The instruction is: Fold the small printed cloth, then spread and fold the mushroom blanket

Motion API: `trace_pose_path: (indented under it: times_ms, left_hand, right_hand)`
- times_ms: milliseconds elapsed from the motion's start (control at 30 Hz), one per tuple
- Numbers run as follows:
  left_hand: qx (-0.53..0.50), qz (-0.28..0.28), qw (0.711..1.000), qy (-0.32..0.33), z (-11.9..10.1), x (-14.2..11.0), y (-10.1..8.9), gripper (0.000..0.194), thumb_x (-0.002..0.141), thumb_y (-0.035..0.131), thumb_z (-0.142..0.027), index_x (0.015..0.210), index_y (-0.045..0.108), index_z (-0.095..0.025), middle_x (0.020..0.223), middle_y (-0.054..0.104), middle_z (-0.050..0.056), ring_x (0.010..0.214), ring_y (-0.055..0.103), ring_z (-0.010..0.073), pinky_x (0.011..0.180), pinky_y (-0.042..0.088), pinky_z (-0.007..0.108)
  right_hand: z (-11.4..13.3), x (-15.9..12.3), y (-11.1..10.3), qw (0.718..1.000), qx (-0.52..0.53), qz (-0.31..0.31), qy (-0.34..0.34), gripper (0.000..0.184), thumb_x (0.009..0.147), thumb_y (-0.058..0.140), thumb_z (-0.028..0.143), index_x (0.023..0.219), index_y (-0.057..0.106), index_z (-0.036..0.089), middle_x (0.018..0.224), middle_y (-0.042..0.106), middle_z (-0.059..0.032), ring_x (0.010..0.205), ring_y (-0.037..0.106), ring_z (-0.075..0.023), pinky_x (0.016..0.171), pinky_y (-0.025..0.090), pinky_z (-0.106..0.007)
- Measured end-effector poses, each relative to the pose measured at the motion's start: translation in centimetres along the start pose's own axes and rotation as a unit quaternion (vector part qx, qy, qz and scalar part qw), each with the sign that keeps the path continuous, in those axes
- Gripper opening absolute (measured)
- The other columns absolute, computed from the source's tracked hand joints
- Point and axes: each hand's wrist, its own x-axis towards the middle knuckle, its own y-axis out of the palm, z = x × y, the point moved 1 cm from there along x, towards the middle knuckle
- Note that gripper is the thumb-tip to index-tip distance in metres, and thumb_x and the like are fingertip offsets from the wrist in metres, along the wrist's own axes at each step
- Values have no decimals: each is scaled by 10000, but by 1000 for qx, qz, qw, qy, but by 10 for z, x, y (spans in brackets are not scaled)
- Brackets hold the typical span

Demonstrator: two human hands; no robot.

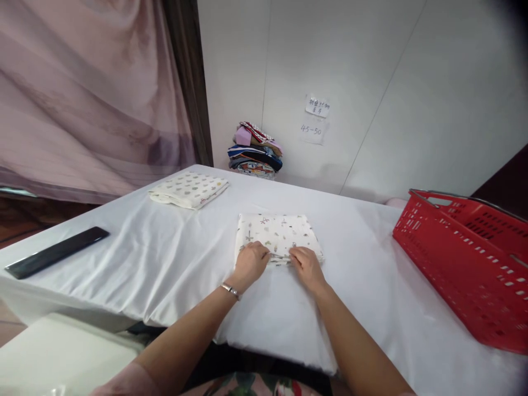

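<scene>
A white cloth with small printed motifs (284, 234) lies folded into a flat rectangle on the white-covered table. Its near edge is pinched by my left hand (251, 264) on one side, thumb and fingers together. A short way to the right, my right hand (306, 268) pinches the same edge. Between the two hands the edge of the cloth is slightly raised. A second folded cloth (190, 190), white with leaf-like prints, rests farther back on the left.
On the right of the white tablecloth (355, 308) stands a red plastic basket (462, 264). A long black object (58, 252) lies at the left edge. Behind the table is a stack of folded fabrics (256, 151) against the wall. A white stool-like surface (61, 357) is below left.
</scene>
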Motion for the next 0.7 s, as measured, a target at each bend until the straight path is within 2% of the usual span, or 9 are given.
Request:
trace_pose_path:
  times_ms: [200,333,467,567,700]
  left_hand:
    - [3,-13,1000,12,0,-2,2,235,874,437,-248,788,645,-182,852,617,50,817,538,184,743,382,326]
    - [-14,-18,1000,16,2,-3,2,252,880,424,-238,763,640,-184,835,619,42,799,537,173,749,392,318]
    - [-21,-52,998,39,5,-6,7,211,877,427,-213,913,634,-191,896,625,48,827,546,181,769,419,335]
    - [-21,-102,991,87,6,-8,14,241,859,414,-123,997,602,-181,1024,598,74,928,541,189,798,438,338]
    - [6,-126,978,164,3,-9,20,273,834,386,-47,926,605,-183,1098,563,78,1005,510,199,815,449,346]
  right_hand:
    - [6,-2,1,999,-13,-28,-11,229,875,436,228,1023,610,213,1035,626,-73,1001,534,-213,891,385,-383]
    - [8,-1,3,999,-12,-43,-10,218,886,414,211,956,620,206,999,639,-64,981,537,-203,884,380,-378]
    - [8,0,4,999,-10,-49,-10,223,882,391,167,909,610,192,976,641,-61,956,538,-192,866,379,-367]
    - [9,-1,5,998,-13,-59,-11,220,880,384,149,889,599,188,969,640,-61,949,538,-191,863,373,-366]
    - [8,0,5,998,-19,-56,-12,206,881,388,148,889,589,193,968,639,-58,943,539,-191,855,373,-363]
